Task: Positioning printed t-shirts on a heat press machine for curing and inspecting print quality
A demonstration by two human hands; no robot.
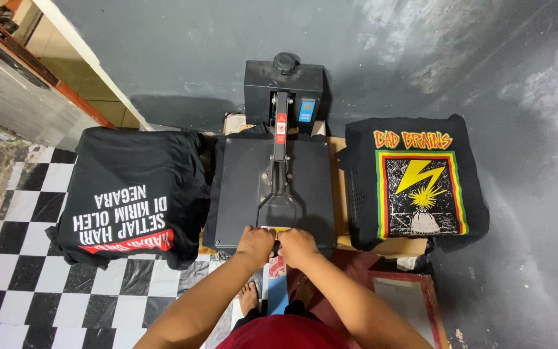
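Both hands, the left hand (255, 242) and right hand (297, 244), are clenched around the front handle of the heat press (272, 187), its plate lying flat on a black shirt; folded shirt piles (130, 194) flank it within reach.

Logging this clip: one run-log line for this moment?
left hand, right hand: gripping handle | black metal heat press: closed | black printed shirt stacks: both sides

At the lower left of the frame the floor (27, 284) is black-and-white chequered; toward the right it turns bare grey. A black heat press (271, 187) sits at centre on a low wooden stand (338, 194). Stacks of black printed shirts rest left (130, 194) and right (414, 184) of it.
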